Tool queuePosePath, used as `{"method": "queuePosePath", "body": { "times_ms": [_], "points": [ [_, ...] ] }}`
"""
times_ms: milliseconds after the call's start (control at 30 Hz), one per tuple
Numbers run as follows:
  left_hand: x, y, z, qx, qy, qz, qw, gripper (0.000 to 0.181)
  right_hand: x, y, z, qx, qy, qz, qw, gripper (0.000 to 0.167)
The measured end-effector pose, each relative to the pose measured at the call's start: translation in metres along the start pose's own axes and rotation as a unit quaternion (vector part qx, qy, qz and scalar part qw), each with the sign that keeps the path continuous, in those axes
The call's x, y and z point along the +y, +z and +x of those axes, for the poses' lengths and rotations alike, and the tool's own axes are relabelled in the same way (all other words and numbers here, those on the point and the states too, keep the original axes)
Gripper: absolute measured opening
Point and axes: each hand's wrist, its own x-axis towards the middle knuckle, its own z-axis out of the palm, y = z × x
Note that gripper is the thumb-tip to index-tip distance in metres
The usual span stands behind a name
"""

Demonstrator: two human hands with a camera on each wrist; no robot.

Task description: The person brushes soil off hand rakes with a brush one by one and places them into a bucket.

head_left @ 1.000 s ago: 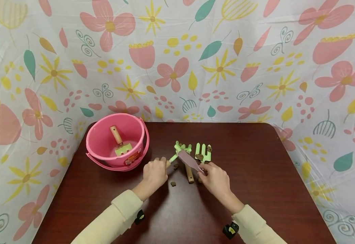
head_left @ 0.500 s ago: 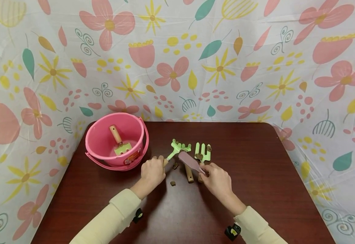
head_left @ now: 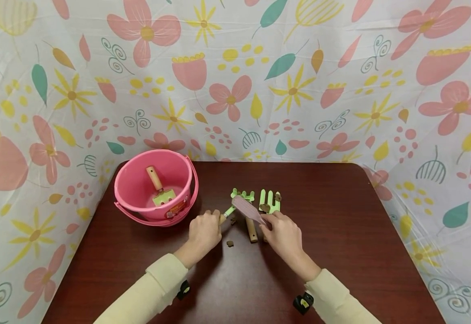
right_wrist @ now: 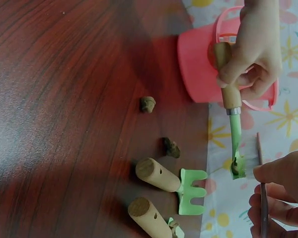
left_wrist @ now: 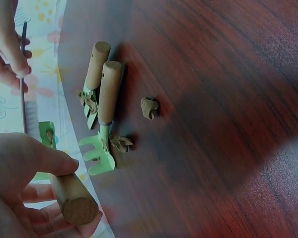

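Observation:
My left hand [head_left: 204,231] grips the wooden handle [right_wrist: 232,96] of a small green garden tool whose toothed head [right_wrist: 238,166] carries a brown lump. In my right hand [head_left: 284,234] a flat purple-grey brush [head_left: 246,209] is pinched, pale bristles [right_wrist: 251,153] facing that head. From the right wrist view, the bristles meet the green metal; the brush back hides part of it in the head view. Below lie a green fork [head_left: 269,201] with brown lumps on its tines and another green pronged tool with a wooden handle [left_wrist: 109,91].
At the left stands a pink bucket [head_left: 122,198] with a green wooden-handled tool [head_left: 154,177] inside. Brown crumbs lie on the dark wooden table [head_left: 340,234], one lump [left_wrist: 149,107] nearer me and another [left_wrist: 121,144] beside the pronged tool. A flowered cloth [head_left: 235,135] hangs behind.
The left hand drew the tool slightly left, then brought it back right. The brush has shifted up and left, now covering more of the tool's head.

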Motion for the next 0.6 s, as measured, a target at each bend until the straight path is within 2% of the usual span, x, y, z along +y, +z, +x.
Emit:
{"method": "queuePosePath", "body": {
  "times_ms": [167,333,600],
  "points": [
    [0.0034,-0.0004,-0.0019,-0.008,0.006,-0.001,0.9999,0.02,-0.0022,0.0023,0.0021,-0.002,-0.005,-0.008,1.0,0.024],
    [0.0064,-0.0013,-0.0026,-0.001,0.015,-0.002,0.9999,0.019,-0.0029,0.0061,0.0019,0.01,-0.014,-0.027,0.9995,0.024],
    [0.003,-0.0001,0.0008,0.04,0.034,0.01,0.9986,0.018,-0.0043,0.008,-0.0012,0.029,-0.02,-0.036,0.9987,0.023]
  ]
}}
